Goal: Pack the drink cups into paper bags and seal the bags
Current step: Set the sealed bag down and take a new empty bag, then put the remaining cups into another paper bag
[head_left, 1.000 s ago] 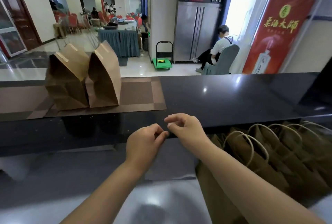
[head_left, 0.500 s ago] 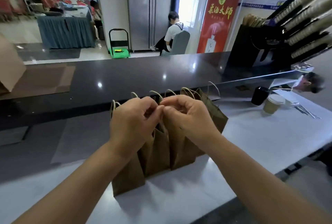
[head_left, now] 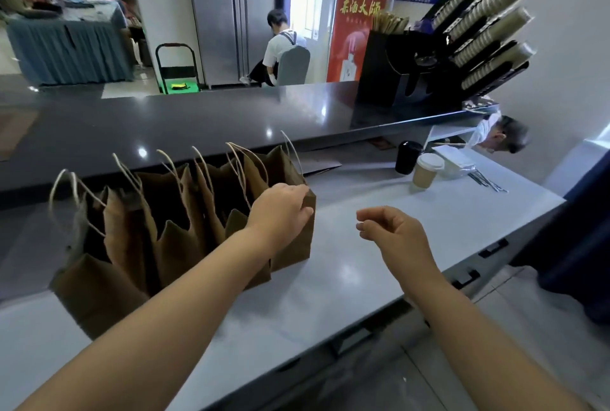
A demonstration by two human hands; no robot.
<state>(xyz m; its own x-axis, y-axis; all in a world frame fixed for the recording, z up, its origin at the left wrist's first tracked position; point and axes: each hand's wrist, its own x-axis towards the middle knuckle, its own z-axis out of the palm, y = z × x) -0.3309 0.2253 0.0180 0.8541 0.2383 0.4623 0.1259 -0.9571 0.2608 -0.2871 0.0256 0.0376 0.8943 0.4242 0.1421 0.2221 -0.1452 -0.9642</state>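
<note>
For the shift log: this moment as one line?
left hand: grips end paper bag | right hand: curled, empty | lidded cup: on counter

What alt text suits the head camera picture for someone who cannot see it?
A person's left hand grips the top edge of the rightmost bag in a row of open brown paper bags on a white counter. The right hand hovers nearby, empty; a tan lidded cup stands farther right.

I'm counting six paper bags (head_left: pixel 293 242) in the row; overlap is making that shaky, could be five. I'm seeing two lidded cups (head_left: pixel 426 173) on the counter (head_left: pixel 363 278): one black, one kraft. Four cup stacks (head_left: pixel 491 27) are sitting in the rack (head_left: pixel 379 74). My left hand (head_left: pixel 280 209) and right hand (head_left: pixel 396 232) are showing, so two.
</note>
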